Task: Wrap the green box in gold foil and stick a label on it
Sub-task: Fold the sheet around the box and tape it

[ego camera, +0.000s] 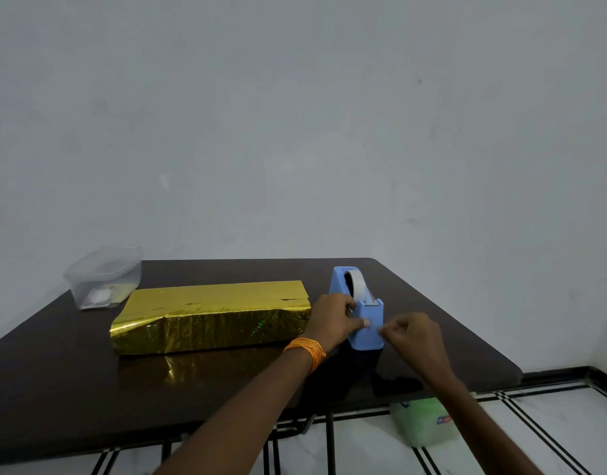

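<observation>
Box (pixel 211 317) fully gold-foiled, creased.

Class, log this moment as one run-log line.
left hand: grips tape dispenser; right hand: pinches at its front; gold-wrapped box: on table

Two hands: left hand (pixel 333 320), right hand (pixel 411 334). One blue plastic tape dispenser (pixel 367 334) between them; one gold foil-wrapped rectangular box (pixel 209 317) and one clear plastic tub (pixel 103 275) leftward.

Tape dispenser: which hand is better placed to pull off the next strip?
Right, probably. The right hand, fingers pinched, sits at the front of the tape dispenser; the left hand grips its side, steadying it.
</observation>
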